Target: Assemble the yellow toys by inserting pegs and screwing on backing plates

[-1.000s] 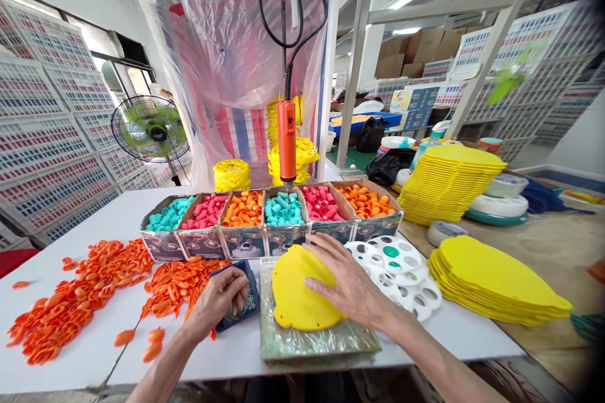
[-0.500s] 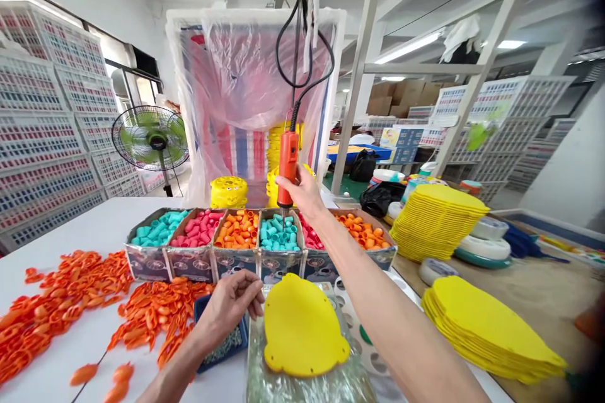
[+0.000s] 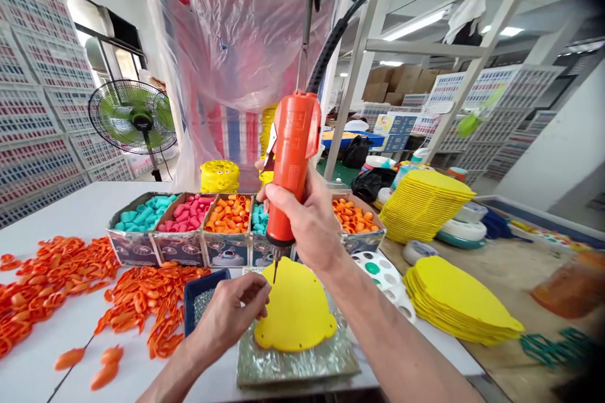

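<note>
My right hand [image 3: 312, 220] is wrapped round a red electric screwdriver [image 3: 293, 138], which hangs from a cord and points down. Its thin bit ends beside the fingertips of my left hand [image 3: 236, 305]. Those fingers are pinched together; whatever lies between them is too small to make out. Under both hands a flat yellow plastic piece [image 3: 300, 312] with small holes along its edge lies on a plastic-wrapped block [image 3: 297, 371]. A dark blue tray [image 3: 188, 305] of small metal screws stands left of the block, partly behind my left hand.
A row of boxes [image 3: 179, 249] holds teal, pink and orange caps behind the work. Orange plastic parts [image 3: 146, 302] are heaped at left. Stacks of yellow pieces [image 3: 454, 302] and a white sheet with round holes [image 3: 387, 274] lie at right. A fan [image 3: 137, 116] stands beyond the table.
My right hand has pulled the screwdriver down and nearer, from above the boxes to over the yellow piece. My left hand stays pinched, now at the bit. The view has tilted slightly down.
</note>
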Demonstrator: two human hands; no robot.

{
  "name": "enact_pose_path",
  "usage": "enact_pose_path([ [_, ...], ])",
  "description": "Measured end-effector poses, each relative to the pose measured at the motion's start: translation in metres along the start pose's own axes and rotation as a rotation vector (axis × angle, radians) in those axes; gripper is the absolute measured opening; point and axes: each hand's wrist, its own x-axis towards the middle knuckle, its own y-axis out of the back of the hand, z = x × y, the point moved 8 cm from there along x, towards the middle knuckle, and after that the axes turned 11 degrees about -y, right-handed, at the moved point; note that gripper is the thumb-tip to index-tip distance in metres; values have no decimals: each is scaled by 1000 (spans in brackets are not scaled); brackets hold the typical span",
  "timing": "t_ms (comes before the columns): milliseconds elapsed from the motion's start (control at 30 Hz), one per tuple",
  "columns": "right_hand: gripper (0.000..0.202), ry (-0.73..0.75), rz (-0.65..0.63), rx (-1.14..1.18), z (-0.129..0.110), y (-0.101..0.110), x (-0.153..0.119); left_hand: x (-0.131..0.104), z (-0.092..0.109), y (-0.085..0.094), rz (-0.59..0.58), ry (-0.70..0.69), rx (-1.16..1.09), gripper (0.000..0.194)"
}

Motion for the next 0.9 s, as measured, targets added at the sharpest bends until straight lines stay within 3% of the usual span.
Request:
enact_pose_path([
  [300,34,-41,13,-24,12,2,-5,5,13,-10,-95,22,100,22],
  [900,35,-45,30,-33,17,13,-11,5,18,-11,-88,9,53,24],
])
